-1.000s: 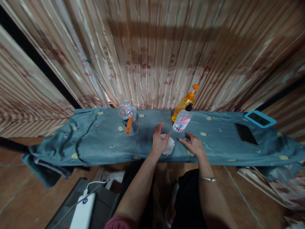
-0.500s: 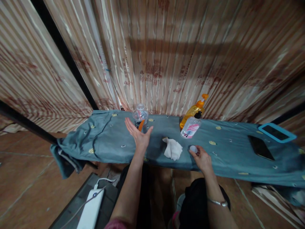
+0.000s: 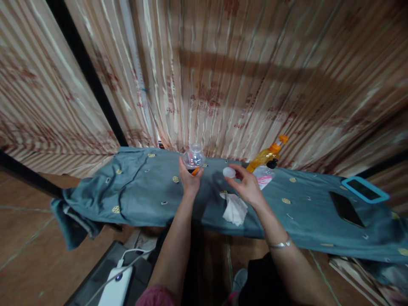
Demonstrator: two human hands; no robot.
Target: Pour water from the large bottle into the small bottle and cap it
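My left hand (image 3: pixel 189 180) is wrapped around the lower part of a clear plastic bottle (image 3: pixel 193 157) with an orange label, standing on the blue-grey cloth (image 3: pixel 134 199) over a low bench. My right hand (image 3: pixel 247 187) is raised above the cloth, pinching a small white cap (image 3: pixel 228 172) between its fingertips, to the right of the bottle's mouth. A crumpled white tissue (image 3: pixel 235 209) lies on the cloth just below my right hand.
An orange pump bottle (image 3: pixel 267 155) and a clear bottle with a pink label (image 3: pixel 264 176) stand behind my right hand. A black phone (image 3: pixel 346 208) and a blue-framed device (image 3: pixel 365 189) lie at the right. A white power bank (image 3: pixel 116 287) sits on the floor. Striped curtains hang behind.
My left hand left the tissue, reached forward and closed on the clear bottle. My right hand picked the white cap off the cloth and lifted it toward the bottle.
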